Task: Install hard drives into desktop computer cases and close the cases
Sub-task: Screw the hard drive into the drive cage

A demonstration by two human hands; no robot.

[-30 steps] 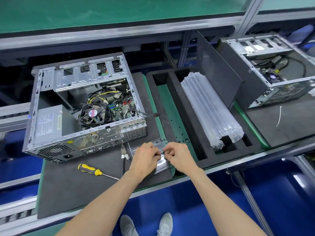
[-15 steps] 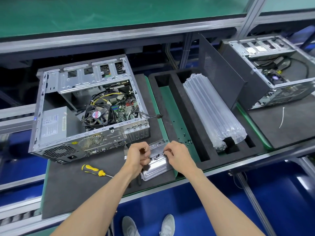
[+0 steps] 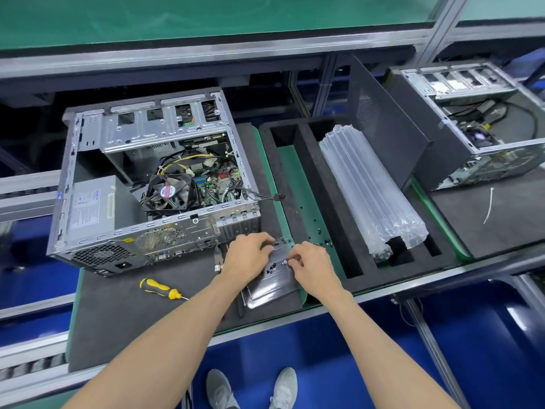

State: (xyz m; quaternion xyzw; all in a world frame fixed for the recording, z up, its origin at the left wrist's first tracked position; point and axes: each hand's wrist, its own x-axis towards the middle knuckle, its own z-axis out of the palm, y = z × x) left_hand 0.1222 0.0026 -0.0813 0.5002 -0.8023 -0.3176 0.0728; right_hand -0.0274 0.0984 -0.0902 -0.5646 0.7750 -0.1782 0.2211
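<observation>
Left hand (image 3: 246, 256) fingers curled over the far-left edge of the hard drive (image 3: 272, 278), gripping a small bracket or tab there. Right hand (image 3: 312, 268) fingertips pinched narrow at the drive's right side, near a small screw; whether a screw is actually between the fingertips is too small to tell. Both hands touch the drive.

Drive is a shiny metal slab, lying flat on the dark mat (image 3: 124, 314), just in front of the open computer case (image 3: 153, 184) and just beside the green strip. Long axis runs from near-left to far-right, roughly toward the case's rear corner. Near end free, far end under the fingers.

Key relation: case opening lies up and left of the hands; drive cage (image 3: 159, 125) sits at the case's far wall, well apart from the drive. Left hand is nearer the case, so likely the leading hand for the lift-in. Judged step: prepping the drive, not yet installed.

Loose black screws (image 3: 321, 240) scattered on the green strip just right of the right hand. Yellow screwdriver (image 3: 159, 289) on the mat left of the drive, untouched, nearer the left arm. Side panel (image 3: 383, 128) leans upright in the foam tray (image 3: 298, 160); case not closed. Second case (image 3: 472, 128) far right, also open.
</observation>
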